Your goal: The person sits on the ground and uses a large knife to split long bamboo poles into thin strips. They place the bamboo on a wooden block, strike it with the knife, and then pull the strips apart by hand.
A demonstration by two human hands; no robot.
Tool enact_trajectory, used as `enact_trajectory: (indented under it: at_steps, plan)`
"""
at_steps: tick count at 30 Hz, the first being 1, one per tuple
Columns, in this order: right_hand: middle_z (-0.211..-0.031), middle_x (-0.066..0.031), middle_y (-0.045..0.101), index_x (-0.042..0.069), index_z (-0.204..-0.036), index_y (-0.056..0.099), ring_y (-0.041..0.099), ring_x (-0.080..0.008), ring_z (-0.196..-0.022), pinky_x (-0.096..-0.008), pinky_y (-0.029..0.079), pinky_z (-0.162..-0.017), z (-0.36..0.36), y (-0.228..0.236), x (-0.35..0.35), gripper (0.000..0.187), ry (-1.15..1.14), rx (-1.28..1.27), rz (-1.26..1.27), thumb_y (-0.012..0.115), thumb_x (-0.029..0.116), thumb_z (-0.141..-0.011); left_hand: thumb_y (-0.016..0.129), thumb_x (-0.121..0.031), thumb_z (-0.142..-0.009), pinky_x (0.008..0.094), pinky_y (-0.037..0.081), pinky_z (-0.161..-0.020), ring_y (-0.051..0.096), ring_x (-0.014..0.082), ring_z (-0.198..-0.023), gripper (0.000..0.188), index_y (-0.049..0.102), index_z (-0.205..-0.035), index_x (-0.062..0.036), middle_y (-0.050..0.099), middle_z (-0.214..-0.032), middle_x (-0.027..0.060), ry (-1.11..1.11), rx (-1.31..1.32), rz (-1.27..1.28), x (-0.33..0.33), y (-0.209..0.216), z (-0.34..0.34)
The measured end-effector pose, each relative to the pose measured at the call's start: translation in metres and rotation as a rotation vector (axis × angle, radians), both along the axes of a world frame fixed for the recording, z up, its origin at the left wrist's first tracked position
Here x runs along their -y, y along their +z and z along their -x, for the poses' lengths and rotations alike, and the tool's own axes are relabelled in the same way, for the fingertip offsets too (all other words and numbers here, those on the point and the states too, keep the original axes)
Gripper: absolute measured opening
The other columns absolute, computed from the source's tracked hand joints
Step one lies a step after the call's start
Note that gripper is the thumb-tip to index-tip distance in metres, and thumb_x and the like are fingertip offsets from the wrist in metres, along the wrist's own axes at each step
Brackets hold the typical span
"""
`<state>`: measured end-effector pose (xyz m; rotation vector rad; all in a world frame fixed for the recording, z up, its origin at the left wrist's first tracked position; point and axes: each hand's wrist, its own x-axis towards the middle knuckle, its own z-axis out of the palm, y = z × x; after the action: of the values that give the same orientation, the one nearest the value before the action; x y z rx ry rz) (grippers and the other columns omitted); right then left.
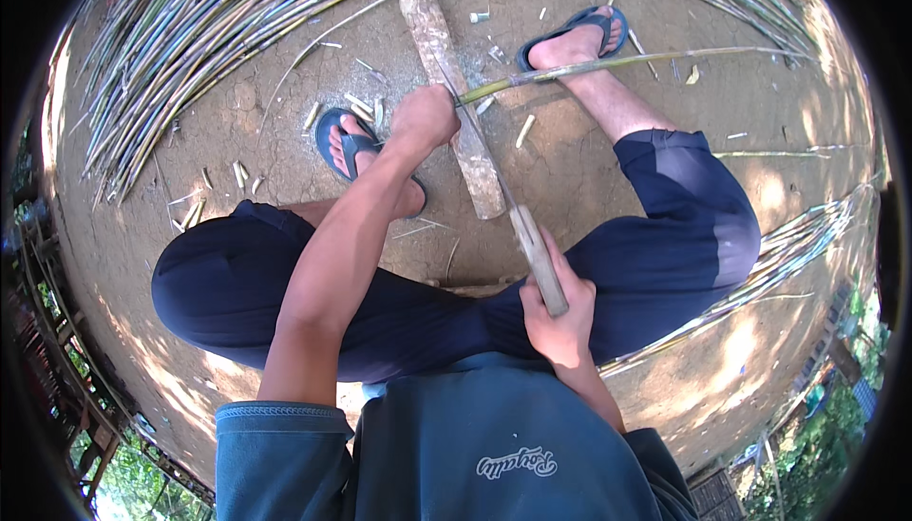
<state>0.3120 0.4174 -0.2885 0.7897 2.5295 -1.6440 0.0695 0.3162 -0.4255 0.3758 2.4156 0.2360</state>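
My left hand (pixel 426 116) is closed around one end of a long green-yellow cane stalk (pixel 560 72), over a rough wooden block (pixel 480 174) on the ground. From there the stalk reaches far to the right, passing above my right ankle. In my right hand (pixel 562 307), near my lap, is the straight wooden handle (pixel 539 260) of a long, narrow-bladed cutting tool. Its thin blade (pixel 486 152) slants up and left across the stalk, right beside my left fist. Whether the edge has teeth is too fine to tell.
A large heap of long canes (pixel 228 56) curves along the far side. Another cane bundle (pixel 798 246) lies at the right, behind my knee. Short cut pieces (pixel 525 131) and pale dust are scattered around my sandalled feet (pixel 356 146) on the bare earth.
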Motion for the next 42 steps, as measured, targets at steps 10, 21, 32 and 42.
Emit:
enact_trajectory:
  at_steps: [10,21,32,42]
  plan:
    - [-0.069,-0.0045,0.056,-0.003,-0.131,0.054,0.046,-0.0031,-0.061,-0.0206,0.042,-0.057,0.051,-0.041,-0.004,0.055,-0.002,-0.108,0.077,0.054,-0.005,-0.076,0.066,-0.024,-0.081,0.0458,0.052,-0.081,0.066,0.0394,-0.088,0.028,0.067,-0.093,0.0018,0.067,-0.091,0.0257,-0.120,-0.081,-0.225,0.014,0.008,0.005]
    - [-0.072,-0.0048,0.060,-0.003,-0.133,0.052,0.051,-0.0034,-0.064,-0.0208,0.045,-0.061,0.050,-0.053,-0.003,0.056,0.006,-0.159,0.086,0.055,-0.005,-0.076,0.055,-0.026,-0.096,0.0413,0.047,-0.069,0.062,0.0305,-0.072,0.026,0.063,-0.093,-0.0019,0.064,-0.076,0.0151,-0.077,-0.178,-0.718,0.045,-0.008,0.006]
    - [-0.107,-0.0231,0.068,-0.006,-0.132,0.051,0.068,-0.0194,-0.099,-0.0283,0.050,-0.084,0.049,-0.058,-0.006,0.055,0.064,-0.195,0.068,0.056,-0.004,-0.077,0.053,-0.032,-0.098,0.0311,0.042,-0.062,0.049,0.0140,-0.067,0.033,0.063,-0.103,-0.0016,0.055,-0.071,0.0047,0.268,0.204,-0.695,0.048,-0.030,0.012]
    - [-0.096,-0.0206,0.069,-0.005,-0.132,0.051,0.066,-0.0110,-0.085,-0.0263,0.051,-0.076,0.051,-0.059,-0.006,0.054,0.053,-0.180,0.060,0.055,-0.004,-0.077,0.061,-0.030,-0.088,0.0475,0.052,-0.071,0.065,0.0420,-0.080,0.035,0.054,-0.102,0.0007,0.066,-0.089,0.0235,-0.171,-0.281,-0.331,0.030,-0.006,-0.004]
